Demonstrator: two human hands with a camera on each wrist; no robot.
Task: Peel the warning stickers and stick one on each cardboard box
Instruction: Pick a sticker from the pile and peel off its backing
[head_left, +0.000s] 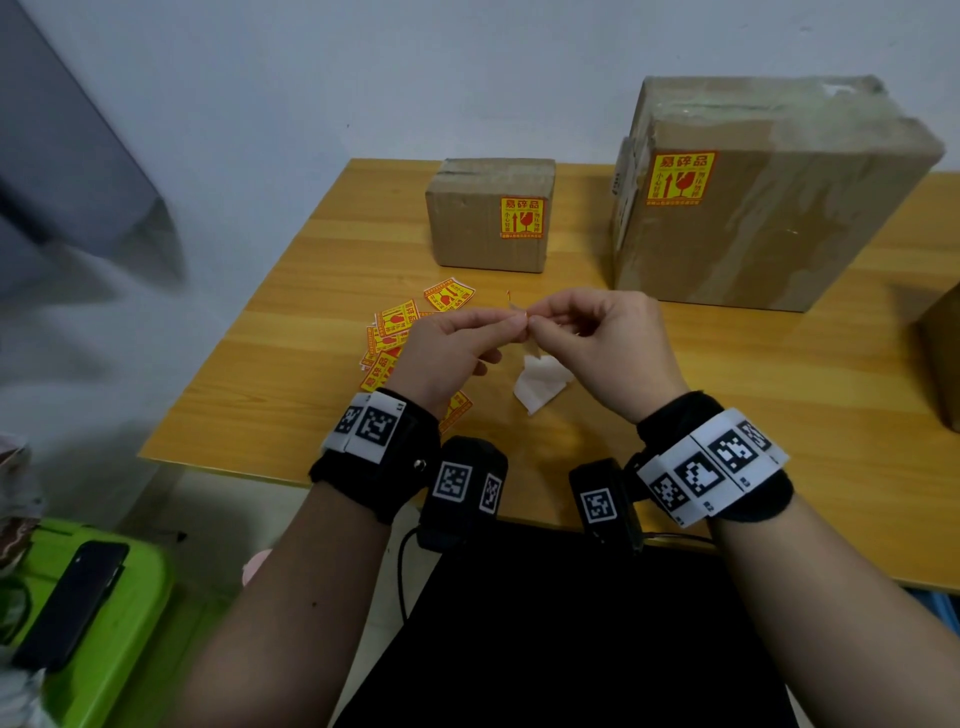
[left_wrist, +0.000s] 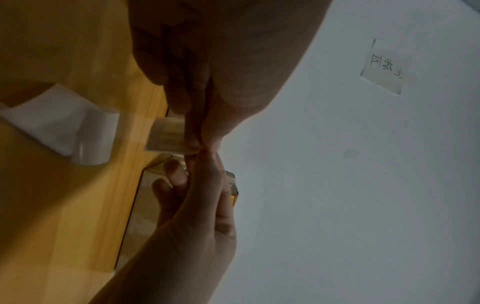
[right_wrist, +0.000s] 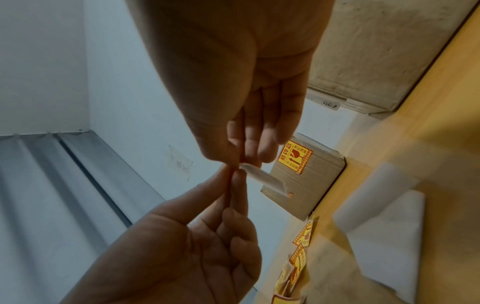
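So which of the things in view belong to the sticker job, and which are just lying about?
Job:
- sticker pinched by left hand and right hand
- loose stickers
- small box, labelled
- large box, labelled
- third box, at the frame edge

Lying about:
- white backing scraps
- phone on green bin
- wall note

Yellow-and-red stickers (head_left: 395, 332); brown boxes (head_left: 491, 215); perhaps whitish backing paper (head_left: 540, 384).

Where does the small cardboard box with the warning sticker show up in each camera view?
Head: small cardboard box at upper centre, on the table beyond the hands.
Left wrist: not clearly identifiable; only cardboard behind the fingers.
Right wrist: right of centre, behind the fingertips.
Shared landmark: the sticker being peeled, pinched between both hands.
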